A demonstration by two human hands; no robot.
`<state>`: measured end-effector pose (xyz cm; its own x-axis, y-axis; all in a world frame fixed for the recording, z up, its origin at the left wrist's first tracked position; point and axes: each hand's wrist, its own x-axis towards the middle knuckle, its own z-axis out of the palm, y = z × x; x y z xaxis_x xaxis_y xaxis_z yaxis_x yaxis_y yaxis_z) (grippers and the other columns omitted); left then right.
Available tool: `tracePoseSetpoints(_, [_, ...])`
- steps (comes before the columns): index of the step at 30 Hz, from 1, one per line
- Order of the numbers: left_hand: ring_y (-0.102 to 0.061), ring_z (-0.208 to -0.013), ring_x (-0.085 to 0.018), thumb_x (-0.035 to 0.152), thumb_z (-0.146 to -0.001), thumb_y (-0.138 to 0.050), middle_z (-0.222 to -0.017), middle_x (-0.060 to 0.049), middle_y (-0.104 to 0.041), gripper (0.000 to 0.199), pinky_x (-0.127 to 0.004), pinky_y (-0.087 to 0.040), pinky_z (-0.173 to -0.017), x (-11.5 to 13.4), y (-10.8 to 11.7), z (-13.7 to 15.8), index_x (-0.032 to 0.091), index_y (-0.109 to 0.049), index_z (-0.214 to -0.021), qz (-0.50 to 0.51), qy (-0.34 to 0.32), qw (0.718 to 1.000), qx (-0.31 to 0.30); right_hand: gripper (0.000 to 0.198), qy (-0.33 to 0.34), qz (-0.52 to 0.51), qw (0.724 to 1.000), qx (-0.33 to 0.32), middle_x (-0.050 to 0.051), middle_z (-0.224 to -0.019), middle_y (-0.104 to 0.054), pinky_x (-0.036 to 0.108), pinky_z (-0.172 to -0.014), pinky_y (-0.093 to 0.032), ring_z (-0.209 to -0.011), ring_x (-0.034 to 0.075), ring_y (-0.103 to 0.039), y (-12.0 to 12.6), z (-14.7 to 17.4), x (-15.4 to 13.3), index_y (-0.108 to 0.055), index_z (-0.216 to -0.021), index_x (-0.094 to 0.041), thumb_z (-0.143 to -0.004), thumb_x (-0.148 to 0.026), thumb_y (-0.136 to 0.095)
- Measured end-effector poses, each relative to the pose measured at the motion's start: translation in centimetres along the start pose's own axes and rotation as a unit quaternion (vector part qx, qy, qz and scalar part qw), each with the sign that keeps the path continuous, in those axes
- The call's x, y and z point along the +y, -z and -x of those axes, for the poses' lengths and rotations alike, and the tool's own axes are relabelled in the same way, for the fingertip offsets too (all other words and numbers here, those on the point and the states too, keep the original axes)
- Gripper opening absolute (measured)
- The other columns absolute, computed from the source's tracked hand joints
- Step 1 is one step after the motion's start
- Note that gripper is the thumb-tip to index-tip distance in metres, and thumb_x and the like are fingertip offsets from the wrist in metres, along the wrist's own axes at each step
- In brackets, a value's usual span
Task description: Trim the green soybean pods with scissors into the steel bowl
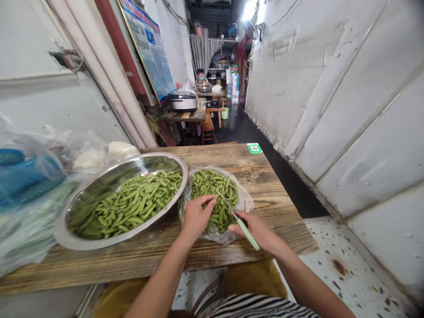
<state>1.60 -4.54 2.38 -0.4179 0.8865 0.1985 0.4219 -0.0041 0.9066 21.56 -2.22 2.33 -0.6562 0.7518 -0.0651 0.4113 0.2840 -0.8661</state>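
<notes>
"Where are the edamame pods [142, 198]?"
"In the steel basin [62, 230], and the plastic bag [245, 201] right of it."
"Hands?"
"Right hand [257, 229] grasps a green-handled blade [244, 228]; left hand [196, 215] bunches its fingertips (around what, I can't tell)."

white wall [281, 79] (rather scuffed) | speckled floor [361, 285] | grey curtain [201, 51] | bright light [249, 11]

A green and white sticker [254, 148] lies at the far right corner of the wooden tabletop [278, 212]. See-through bags [36, 225] crowd its left end. Farther back, a big cooker [183, 102] sits near the front edge of another table [200, 115]. A green bucket [225, 114] stands on the dark floor [243, 126].
</notes>
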Motion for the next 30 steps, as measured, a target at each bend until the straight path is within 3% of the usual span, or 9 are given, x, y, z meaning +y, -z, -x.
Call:
tracePoseSetpoints(4, [-0.065, -0.082, -0.025, 0.031, -0.064, -0.066, -0.083, -0.005, -0.074, 0.016, -0.038, -0.045, -0.083, 0.5, 0.1, 0.2, 0.024, -0.074, -0.076, 0.023, 0.006, 1.000, -0.017, 0.040, 0.005, -0.013, 1.000, -0.002, -0.001, -0.074, -0.057, 0.020, -0.062, -0.037, -0.066, 0.013, -0.048, -0.2, -0.1, -0.1, -0.062, -0.094, -0.015, -0.078, -0.052, -0.059])
tracePoseSetpoints(11, [-0.064, -0.069, -0.021, 0.028, -0.059, -0.069, -0.073, -0.004, -0.072, 0.017, -0.032, -0.048, -0.069, 0.5, 0.1, 0.1, 0.021, -0.072, -0.073, 0.068, 0.046, 0.994, -0.071, 0.038, -0.009, -0.042, 0.999, -0.010, -0.005, -0.055, -0.041, 0.018, -0.050, -0.029, -0.054, 0.008, -0.037, -0.7, -0.6, 0.8, -0.059, -0.070, -0.014, -0.073, -0.052, -0.064])
tracePoseSetpoints(16, [-0.061, -0.069, -0.016, 0.027, -0.060, -0.072, -0.072, -0.002, -0.068, 0.017, -0.026, -0.046, -0.067, 0.3, 0.0, 0.1, 0.018, -0.068, -0.073, 0.129, 0.059, 0.989, -0.036, 0.046, -0.080, -0.148, 0.985, -0.037, -0.008, -0.049, -0.040, 0.018, -0.040, -0.032, -0.041, 0.008, -0.039, -0.8, -0.4, 0.8, -0.054, -0.094, -0.017, -0.074, -0.058, -0.059])
tracePoseSetpoints(20, [-0.057, -0.067, -0.011, 0.027, -0.057, -0.076, -0.073, 0.000, -0.064, 0.026, -0.022, -0.045, -0.064, 0.8, 0.3, 0.0, 0.015, -0.066, -0.078, 0.271, 0.127, 0.954, 0.007, 0.049, -0.048, -0.222, 0.972, -0.058, -0.008, -0.055, -0.043, 0.019, -0.042, -0.039, -0.043, 0.008, -0.044, -0.8, -0.1, 0.5, -0.051, -0.100, -0.017, -0.077, -0.060, -0.053])
tracePoseSetpoints(25, [-0.061, -0.068, -0.010, 0.021, -0.054, -0.079, -0.071, -0.001, -0.065, 0.030, -0.020, -0.048, -0.066, 1.7, 0.5, 0.2, 0.013, -0.063, -0.077, 0.410, 0.208, 0.887, -0.044, 0.049, -0.043, -0.213, 0.974, -0.066, -0.008, -0.053, -0.043, 0.017, -0.039, -0.036, -0.041, 0.007, -0.042, -1.1, 0.0, 0.0, -0.051, -0.100, -0.016, -0.078, -0.060, -0.052])
tracePoseSetpoints(30, [-0.063, -0.066, -0.010, 0.020, -0.054, -0.080, -0.068, -0.001, -0.066, 0.028, -0.020, -0.049, -0.064, 1.7, 0.2, 0.5, 0.012, -0.061, -0.074, 0.420, 0.208, 0.883, -0.035, 0.046, -0.051, -0.195, 0.977, -0.072, -0.009, -0.051, -0.042, 0.017, -0.038, -0.034, -0.040, 0.006, -0.041, -0.9, 0.1, -0.8, -0.052, -0.097, -0.017, -0.076, -0.058, -0.057])
